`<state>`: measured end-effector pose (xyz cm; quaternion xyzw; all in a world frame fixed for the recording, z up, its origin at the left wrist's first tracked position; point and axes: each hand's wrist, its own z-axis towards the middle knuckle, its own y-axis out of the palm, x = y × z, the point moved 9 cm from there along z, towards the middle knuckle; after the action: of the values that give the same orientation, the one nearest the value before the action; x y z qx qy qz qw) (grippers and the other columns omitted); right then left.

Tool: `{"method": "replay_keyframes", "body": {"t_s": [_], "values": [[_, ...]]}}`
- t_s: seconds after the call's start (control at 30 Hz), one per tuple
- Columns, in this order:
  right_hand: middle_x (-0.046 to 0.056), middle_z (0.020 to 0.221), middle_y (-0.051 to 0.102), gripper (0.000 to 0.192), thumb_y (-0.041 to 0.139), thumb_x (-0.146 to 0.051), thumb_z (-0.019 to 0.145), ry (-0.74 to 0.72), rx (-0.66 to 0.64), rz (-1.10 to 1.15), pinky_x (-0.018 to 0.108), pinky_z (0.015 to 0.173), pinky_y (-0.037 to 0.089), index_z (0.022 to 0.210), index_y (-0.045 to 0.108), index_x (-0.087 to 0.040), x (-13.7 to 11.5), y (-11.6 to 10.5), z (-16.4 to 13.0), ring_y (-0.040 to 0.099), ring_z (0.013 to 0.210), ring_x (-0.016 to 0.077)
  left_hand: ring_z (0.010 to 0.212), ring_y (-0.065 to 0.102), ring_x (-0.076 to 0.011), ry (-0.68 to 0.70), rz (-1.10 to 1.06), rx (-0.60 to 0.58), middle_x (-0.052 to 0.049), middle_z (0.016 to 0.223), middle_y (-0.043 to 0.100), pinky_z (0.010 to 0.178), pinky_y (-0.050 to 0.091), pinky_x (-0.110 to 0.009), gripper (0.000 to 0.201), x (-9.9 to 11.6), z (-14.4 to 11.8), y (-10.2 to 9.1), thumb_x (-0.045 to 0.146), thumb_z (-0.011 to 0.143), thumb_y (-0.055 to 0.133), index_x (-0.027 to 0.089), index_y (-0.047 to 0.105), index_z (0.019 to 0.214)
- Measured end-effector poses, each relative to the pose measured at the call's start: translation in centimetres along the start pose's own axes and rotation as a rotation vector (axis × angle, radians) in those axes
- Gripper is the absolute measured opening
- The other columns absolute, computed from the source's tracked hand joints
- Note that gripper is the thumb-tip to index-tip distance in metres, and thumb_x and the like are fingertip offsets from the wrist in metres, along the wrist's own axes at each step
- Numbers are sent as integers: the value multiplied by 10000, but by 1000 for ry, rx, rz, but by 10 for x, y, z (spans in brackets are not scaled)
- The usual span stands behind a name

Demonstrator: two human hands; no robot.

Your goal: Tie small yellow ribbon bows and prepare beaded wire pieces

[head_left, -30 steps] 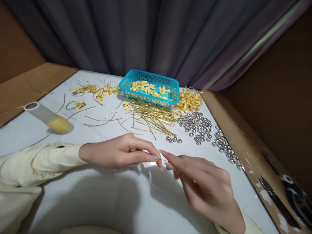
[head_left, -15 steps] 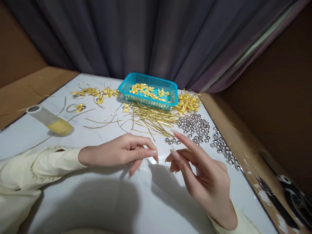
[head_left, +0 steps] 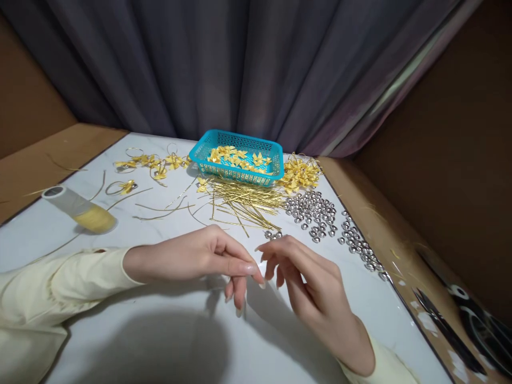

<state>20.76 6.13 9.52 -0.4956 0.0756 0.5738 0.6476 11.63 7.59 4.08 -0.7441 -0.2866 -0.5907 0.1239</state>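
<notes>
L hand (head_left: 200, 260) & R hand (head_left: 320, 288) nearly meet over white surface (head_left: 276, 341).
L thumb + index pressed together, can't tell from here on what; R fingers loosely bent, can't tell if holding anything. Few silver beads (head_left: 273, 234) just past R fingertips; gold wires (head_left: 248, 194) farther back, in front of blue basket (head_left: 256, 145) w/ yellow flowers (head_left: 234, 154) inside.
</notes>
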Motion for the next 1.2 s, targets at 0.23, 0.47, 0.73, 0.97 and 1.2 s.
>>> {"method": "replay_keyframes", "body": {"t_s": [0.23,0.47,0.73,0.97,1.2], "values": [[65,811,582,111,483,-169,921,102,-28,25,209,544,474,970,559,-104,5,4,1,580,686,118,535,576,-75,-46,36,23,14,545,660,612,435,-169,248,-1,1,-1,242,922,521,128,722,832],[21,665,538,142,464,-122,908,53,-47,-142,205,450,360,783,529,-136,2,15,-2,485,522,93,518,551,-90,-72,44,7,10,560,665,572,417,-191,226,-6,3,2,189,898,510,137,717,825],[6,622,491,187,371,-76,872,-75,-140,-284,230,442,329,745,468,-172,-2,26,-4,435,475,110,605,615,-97,-118,86,-68,-22,691,726,623,462,-184,231,-7,7,9,146,910,483,135,714,917],[-9,605,451,165,362,-108,849,-127,-158,-329,253,426,280,732,419,-209,-7,26,-4,355,469,126,671,632,-94,-87,84,-153,-49,848,748,675,486,-176,196,-3,7,16,188,903,546,149,713,997],[2,622,484,184,385,-81,860,-69,-187,-128,241,469,327,734,467,-188,-6,21,-3,408,511,118,574,552,-91,0,213,-113,-36,649,710,614,455,-166,208,-2,8,11,247,899,560,128,730,892]]}}
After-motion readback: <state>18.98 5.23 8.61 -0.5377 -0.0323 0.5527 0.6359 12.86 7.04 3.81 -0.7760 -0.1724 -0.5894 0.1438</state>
